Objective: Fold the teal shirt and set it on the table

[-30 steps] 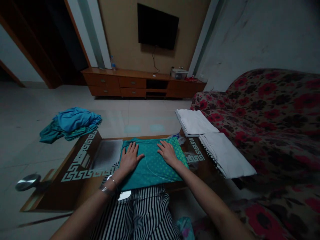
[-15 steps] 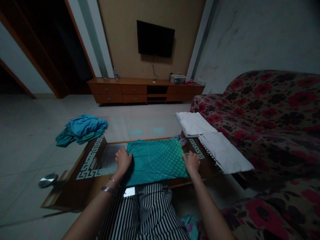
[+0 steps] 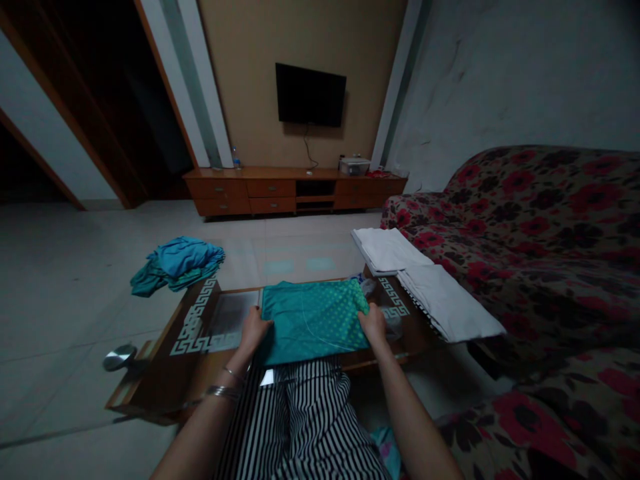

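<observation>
Both my hands grip the folded teal cloth (image 3: 313,320) at the centre of the frame, on the low table (image 3: 165,373): my left hand (image 3: 254,330) closed on its left edge, my right hand (image 3: 373,325) closed on its right edge. No writing or label is readable anywhere. My fingertips are tucked under the fabric, unseen; dim light blurs the cloth's dotted pattern.

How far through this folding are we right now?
Done: two folded white cloths lie stacked on the floral sofa's arm. In hand: a folded teal dotted garment lies flat on the low table, left hand and right hand at its side edges. Left: a crumpled blue-green pile on the table's far corner looks unfolded.
</observation>
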The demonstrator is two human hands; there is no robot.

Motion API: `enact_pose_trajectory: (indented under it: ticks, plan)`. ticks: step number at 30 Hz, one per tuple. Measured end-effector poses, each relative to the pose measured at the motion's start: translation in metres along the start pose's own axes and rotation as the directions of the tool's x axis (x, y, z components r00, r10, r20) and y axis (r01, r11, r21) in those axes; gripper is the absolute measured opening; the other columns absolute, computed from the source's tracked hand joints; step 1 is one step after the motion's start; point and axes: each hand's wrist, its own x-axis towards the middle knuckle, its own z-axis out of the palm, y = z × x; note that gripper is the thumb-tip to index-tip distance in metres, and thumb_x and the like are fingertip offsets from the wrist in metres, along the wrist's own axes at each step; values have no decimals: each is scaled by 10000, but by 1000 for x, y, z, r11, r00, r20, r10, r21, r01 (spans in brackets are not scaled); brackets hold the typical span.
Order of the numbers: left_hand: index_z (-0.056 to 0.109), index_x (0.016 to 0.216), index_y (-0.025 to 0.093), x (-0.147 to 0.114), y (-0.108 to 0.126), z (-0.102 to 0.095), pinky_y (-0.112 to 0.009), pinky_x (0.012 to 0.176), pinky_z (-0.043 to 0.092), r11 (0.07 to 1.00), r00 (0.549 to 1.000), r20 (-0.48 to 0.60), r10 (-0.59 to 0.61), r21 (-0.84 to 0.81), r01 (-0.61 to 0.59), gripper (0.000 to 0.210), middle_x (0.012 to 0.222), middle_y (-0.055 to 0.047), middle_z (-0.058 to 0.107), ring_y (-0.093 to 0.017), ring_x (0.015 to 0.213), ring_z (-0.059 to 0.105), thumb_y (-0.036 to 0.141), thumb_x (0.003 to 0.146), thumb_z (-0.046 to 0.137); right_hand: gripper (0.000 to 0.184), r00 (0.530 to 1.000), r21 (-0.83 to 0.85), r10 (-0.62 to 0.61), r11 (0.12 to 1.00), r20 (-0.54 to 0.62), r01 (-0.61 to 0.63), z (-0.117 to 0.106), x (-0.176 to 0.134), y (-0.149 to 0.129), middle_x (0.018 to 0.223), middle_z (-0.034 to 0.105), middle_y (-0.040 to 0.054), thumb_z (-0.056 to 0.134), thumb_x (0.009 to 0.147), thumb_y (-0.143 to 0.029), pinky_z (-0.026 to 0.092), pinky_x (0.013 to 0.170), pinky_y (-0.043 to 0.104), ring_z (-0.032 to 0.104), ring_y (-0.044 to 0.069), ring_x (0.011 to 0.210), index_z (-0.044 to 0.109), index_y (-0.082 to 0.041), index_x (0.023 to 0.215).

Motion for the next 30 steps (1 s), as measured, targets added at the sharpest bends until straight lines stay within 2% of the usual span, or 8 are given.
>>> enact_pose_trajectory:
  ticks: [4,11,13,16,19,22,27,30]
  plan:
    - [464,1293,107,-21,-3,-2,-305,829,506,989,1000,-9,-10,-148,9,650,1068,-136,681,-254,998,662,161,695,711,364,1000,210,-6,978,10,4,7,8,14,1044,690,182,556,847,-295,473,827,320,655,279,991,616,-81,1135]
    - [454,1343,144,-51,-24,-2,-294,791,512,949,998,63,12,-316,8,682,988,-85,700,-211,901,669,123,704,694,341,995,314,-83,947,51,63,6,21,38,1013,720,108,613,753,-278,501,803,296,673,236,934,676,-144,1060]
    - [479,1327,150,-56,-32,-4,-292,775,509,968,993,106,49,-252,-21,641,961,-75,699,-208,870,667,144,720,685,328,994,331,-94,941,59,69,5,21,42,986,726,102,614,749,-285,506,795,300,676,238,917,684,-153,1041]
    - [538,1267,139,-55,-32,-13,-307,815,491,987,975,154,158,-4,-159,492,1015,-98,678,-224,923,647,184,785,623,351,993,325,-110,941,42,91,6,20,44,1031,714,129,600,775,-315,493,834,312,664,249,964,676,-137,1068]
    - [599,1177,129,-35,-18,-20,-340,897,457,914,949,87,304,253,-316,329,1108,-135,632,-257,1048,594,224,877,501,405,991,274,-130,954,14,122,7,19,46,1092,692,158,568,815,-343,472,882,330,640,264,1033,645,-110,1137]
    - [586,1208,123,2,1,-17,-367,925,441,862,928,-27,372,382,-334,353,1183,-155,596,-288,1120,543,255,913,445,419,989,239,-149,960,4,144,10,18,48,1112,685,155,564,832,-324,465,892,322,634,258,1055,617,-113,1190]
    - [433,1401,144,65,25,6,-376,985,404,883,925,21,380,289,-369,566,1331,-154,536,-288,1223,478,316,875,553,407,988,159,-156,975,12,153,16,26,50,1135,681,124,594,824,-240,452,905,287,629,232,1077,605,-151,1220]
    - [479,1362,171,83,40,16,-337,980,395,874,913,96,397,264,-408,555,1307,-139,558,-260,1208,495,283,833,603,397,977,83,-206,976,50,202,11,44,43,1149,678,108,595,836,-216,435,912,262,628,215,1073,600,-162,1229]
